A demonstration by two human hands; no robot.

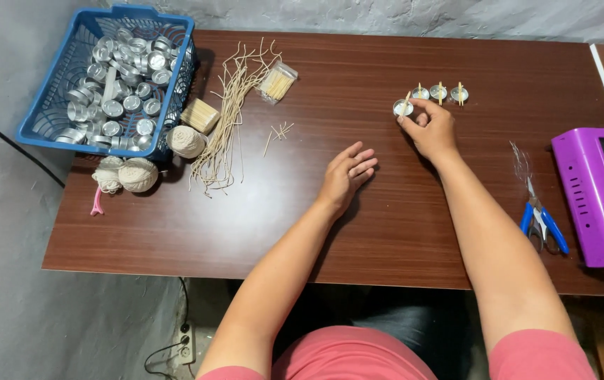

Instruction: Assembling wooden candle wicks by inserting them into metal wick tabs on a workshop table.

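Right hand (430, 130) is pinching a small cup (403, 107), seemingly by its rim; left hand (347, 171) is lying open on the table (386, 225).

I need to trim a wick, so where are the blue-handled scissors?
In the head view, the blue-handled scissors lie on the table's right side, just left of the purple box, beside the right forearm.

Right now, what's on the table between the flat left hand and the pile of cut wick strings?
Head view: a few loose thin wooden sticks lie on the brown wooden table between the left hand and the pile of tan wick strings; otherwise bare.
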